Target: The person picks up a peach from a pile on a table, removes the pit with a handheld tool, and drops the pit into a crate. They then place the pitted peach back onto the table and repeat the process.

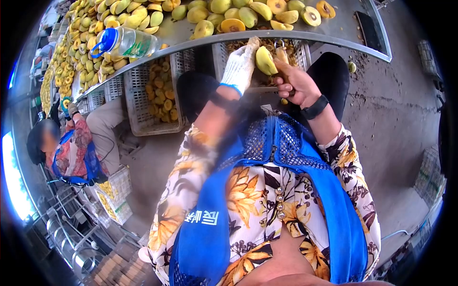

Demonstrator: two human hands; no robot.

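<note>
My left hand (pixel 241 64), in a white knit glove, is closed around the left side of a yellow-green fruit half (pixel 265 61), just off the metal table edge. My bare right hand (pixel 298 85) has its fingers wrapped round the wooden handle of a tool (pixel 282 56), whose metal loop tip points up toward the table. The tool is close to the right side of the fruit; whether they touch is unclear. Below both hands stands a crate (pixel 220 59) with orange-brown scraps in it.
Fruit halves (pixel 232 25) cover much of the metal table (pixel 334 37). A blue-capped bottle (pixel 136 42) lies near its edge. Left of my knees is a crate (pixel 136 102) of orange fruit pieces. A co-worker (pixel 71 148) sits at the far left. A dark flat object (pixel 366 28) lies at the table's right end.
</note>
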